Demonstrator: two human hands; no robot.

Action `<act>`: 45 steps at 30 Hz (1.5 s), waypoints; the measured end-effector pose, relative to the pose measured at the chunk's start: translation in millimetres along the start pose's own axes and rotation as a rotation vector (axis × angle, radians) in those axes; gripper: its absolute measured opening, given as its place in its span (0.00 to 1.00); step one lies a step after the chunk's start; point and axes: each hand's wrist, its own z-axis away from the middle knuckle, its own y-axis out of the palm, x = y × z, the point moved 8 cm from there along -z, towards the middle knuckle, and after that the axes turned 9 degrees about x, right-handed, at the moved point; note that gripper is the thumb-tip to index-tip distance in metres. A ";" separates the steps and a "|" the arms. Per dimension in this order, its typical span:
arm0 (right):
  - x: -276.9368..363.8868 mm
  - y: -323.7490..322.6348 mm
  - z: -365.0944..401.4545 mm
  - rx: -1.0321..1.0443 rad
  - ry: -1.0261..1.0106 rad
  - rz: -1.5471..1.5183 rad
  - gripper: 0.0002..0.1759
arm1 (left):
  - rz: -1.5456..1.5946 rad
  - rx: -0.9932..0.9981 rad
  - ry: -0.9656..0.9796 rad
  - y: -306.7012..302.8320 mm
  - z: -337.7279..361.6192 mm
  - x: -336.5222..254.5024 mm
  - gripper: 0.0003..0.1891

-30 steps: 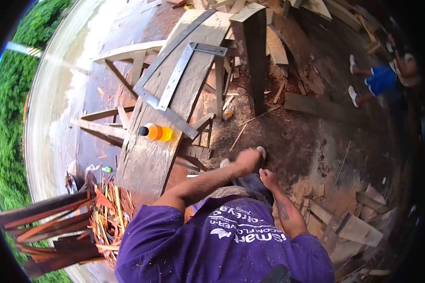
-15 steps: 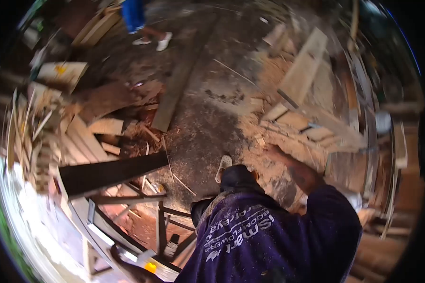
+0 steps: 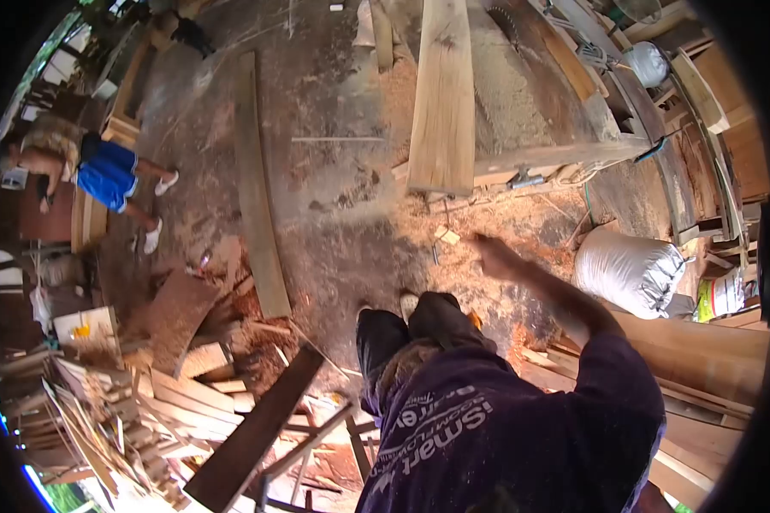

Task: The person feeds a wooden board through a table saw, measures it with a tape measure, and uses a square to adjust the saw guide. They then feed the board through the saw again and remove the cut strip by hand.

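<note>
My right hand point(image 3: 498, 258) is stretched forward over the sawdust-strewn floor, fingers loosely extended, with nothing visible in it. Just beyond its fingertips is a small pale wood block point(image 3: 447, 234), apart from the hand, with a short dark piece point(image 3: 435, 255) beside it. Past these, a long wide plank point(image 3: 443, 103) lies with its near end by a low wooden table point(image 3: 565, 152). My left hand is out of view, on the side where a dark board point(image 3: 257, 432) leans over a wooden frame point(image 3: 312, 440).
Another person in blue shorts point(image 3: 107, 175) bends at the far left. A long dark plank point(image 3: 261, 188) lies on the floor. Offcuts point(image 3: 85, 410) pile up at the lower left. To the right stand a white sack point(image 3: 629, 272) and stacked boards point(image 3: 693, 350).
My view has swung round, bringing the person and the white sack more fully into sight. My left hand has left the view. My right hand is now farther from the small block.
</note>
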 end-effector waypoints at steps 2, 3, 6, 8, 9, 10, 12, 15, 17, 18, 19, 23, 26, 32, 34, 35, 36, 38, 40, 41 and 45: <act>12.1 7.6 8.4 0.372 0.090 -0.035 0.06 | -0.047 0.054 0.090 -18.2 -15.8 -45.8 0.12; 22.0 13.9 6.6 0.535 0.056 0.092 0.05 | -0.075 0.086 0.126 -27.3 -20.7 -66.7 0.13; 78.4 -17.2 -10.5 0.074 -0.380 0.015 0.09 | -0.171 0.201 0.328 -58.0 -41.5 -145.7 0.14; 138.2 -48.0 -28.6 -0.012 -0.537 0.026 0.28 | -0.222 0.244 0.553 -83.2 -51.3 -226.9 0.15; 161.6 -56.3 -44.8 0.050 -0.593 -0.035 0.35 | -0.232 0.234 0.719 -101.6 -52.0 -284.7 0.16; 187.1 -69.6 -53.5 0.117 -0.638 -0.064 0.41 | -0.246 0.214 0.905 -123.7 -47.1 -342.5 0.16; 210.7 -88.3 -72.1 0.114 -0.654 0.108 0.52 | -0.120 -0.027 1.337 -199.0 -22.5 -448.7 0.16; 204.1 -136.4 -80.3 -0.003 -0.532 0.275 0.51 | 0.040 -0.031 1.857 -302.7 10.9 -548.0 0.17; 177.5 -184.7 -79.1 -0.337 -0.431 0.326 0.41 | 0.002 -0.097 2.061 -343.6 33.8 -599.9 0.16; 151.3 -205.5 -73.9 -0.384 -0.377 0.197 0.32 | -0.003 -0.201 2.121 -353.9 49.3 -626.5 0.19; 135.4 -226.6 -68.2 -0.424 -0.260 0.340 0.29 | -0.018 -0.306 2.185 -358.2 68.5 -646.6 0.21; 1.7 -243.8 -24.1 -0.475 0.192 0.136 0.24 | 0.771 -0.198 2.213 -381.3 114.1 -682.5 0.32; -107.0 -228.9 66.3 -0.526 0.749 -0.316 0.20 | 1.329 0.109 1.374 -223.8 56.1 -725.5 0.38; -214.7 -224.7 175.8 -0.573 0.869 -0.241 0.10 | 1.755 1.424 -0.219 15.1 125.7 -732.7 0.35; -234.8 -225.7 182.3 -0.530 0.822 -0.251 0.11 | 1.869 1.039 -0.391 -30.9 117.0 -742.9 0.31; -242.6 -229.3 182.4 -0.521 0.797 -0.260 0.11 | 1.877 1.004 -0.413 -28.5 115.4 -734.6 0.31; -260.8 -229.7 184.8 -0.464 0.884 -0.172 0.13 | 1.976 0.935 -0.382 -23.8 110.0 -741.9 0.30; -268.5 -238.0 163.7 -0.391 0.799 -0.169 0.12 | 2.033 0.807 -0.271 1.3 72.1 -750.1 0.28; -264.6 -244.0 138.9 -0.372 0.712 -0.210 0.11 | 2.038 0.668 0.200 25.2 8.7 -760.1 0.28; -262.0 -248.8 127.2 -0.398 0.671 -0.231 0.11 | 2.048 0.740 0.252 27.1 -21.7 -763.6 0.28; -240.1 -260.2 73.9 -0.374 0.689 -0.257 0.12 | 1.935 0.805 0.713 9.4 -144.4 -810.2 0.29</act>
